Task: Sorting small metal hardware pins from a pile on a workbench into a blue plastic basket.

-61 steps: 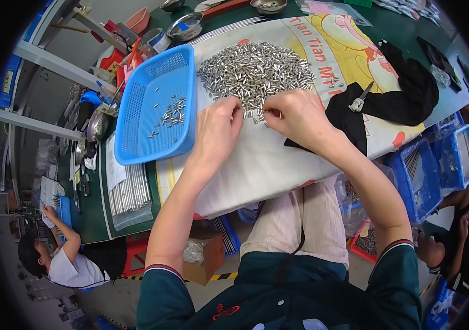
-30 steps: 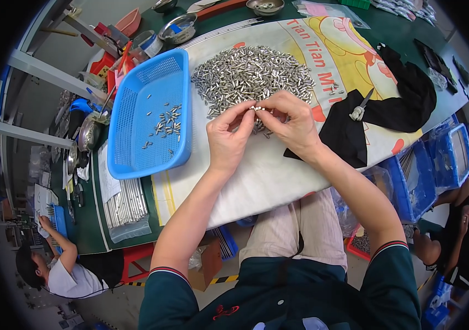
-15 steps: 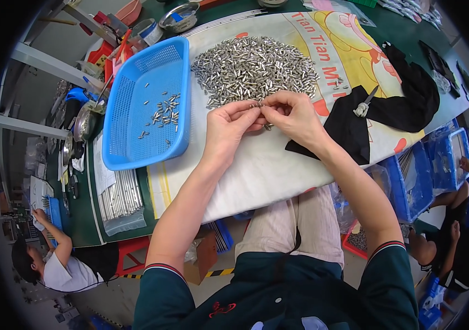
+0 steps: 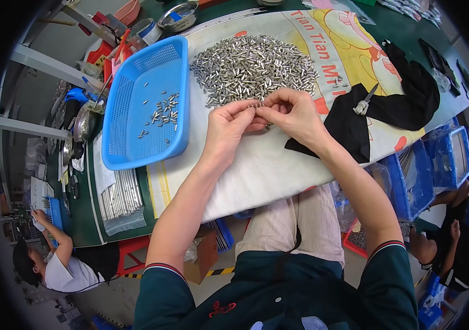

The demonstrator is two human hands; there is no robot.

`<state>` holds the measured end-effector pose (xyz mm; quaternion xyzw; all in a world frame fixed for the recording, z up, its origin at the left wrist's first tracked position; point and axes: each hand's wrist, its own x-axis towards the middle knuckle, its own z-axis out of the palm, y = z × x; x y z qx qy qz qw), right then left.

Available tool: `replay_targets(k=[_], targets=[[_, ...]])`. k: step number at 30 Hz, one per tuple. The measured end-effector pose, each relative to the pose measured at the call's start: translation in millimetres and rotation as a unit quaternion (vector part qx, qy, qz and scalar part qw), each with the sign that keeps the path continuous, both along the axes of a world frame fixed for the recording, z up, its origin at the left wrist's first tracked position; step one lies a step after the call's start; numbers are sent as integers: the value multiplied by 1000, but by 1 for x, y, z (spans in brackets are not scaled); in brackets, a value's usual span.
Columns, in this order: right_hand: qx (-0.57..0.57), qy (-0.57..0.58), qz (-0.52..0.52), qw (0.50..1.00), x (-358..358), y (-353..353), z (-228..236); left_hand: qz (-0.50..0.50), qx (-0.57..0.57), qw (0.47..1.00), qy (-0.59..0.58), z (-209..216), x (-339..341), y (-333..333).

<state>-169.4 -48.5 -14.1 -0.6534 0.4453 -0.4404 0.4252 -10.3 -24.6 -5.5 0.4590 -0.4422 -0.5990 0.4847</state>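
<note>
A wide heap of small silvery metal pins (image 4: 253, 66) lies on the printed cloth in front of me. At its near edge my left hand (image 4: 228, 125) and my right hand (image 4: 292, 114) meet, thumbs and forefingers pinched together. Small metal pins (image 4: 255, 106) show between the fingertips of both hands; how many is hidden. To the left stands a shallow blue plastic basket (image 4: 135, 148) with perforated walls, and a loose cluster of the same pins (image 4: 165, 113) lies on its bottom.
A black cloth (image 4: 350, 129) lies on the right, with a small blade (image 4: 371, 94) on it, its handle wrapped in white. Bagged metal rods (image 4: 121, 201) lie at the left. Blue bins (image 4: 410, 184) stand at the right. Co-workers (image 4: 61, 264) sit on both sides.
My hands stay together in nearly the same place; the right fingers have shifted slightly left toward the left fingertips. The heap and the basket look the same.
</note>
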Motion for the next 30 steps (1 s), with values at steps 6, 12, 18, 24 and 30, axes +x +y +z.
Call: replay_targets(k=[6, 12, 18, 24, 30], targets=[[-3, 12, 7, 1000, -1, 1, 3, -12, 12, 1000, 24, -2, 2, -1], [-7, 3, -2, 1000, 0, 1, 1, -12, 38, 998, 53, -1, 3, -1], [-16, -4, -10, 1000, 0, 1, -1, -19, 28, 999, 40, 1, 2, 0], [-33, -6, -23, 999, 1, 1, -1, -13, 20, 999, 31, 0, 0, 0], [-23, 8, -14, 1000, 0, 1, -1, -16, 8, 1000, 21, -1, 1, 0]])
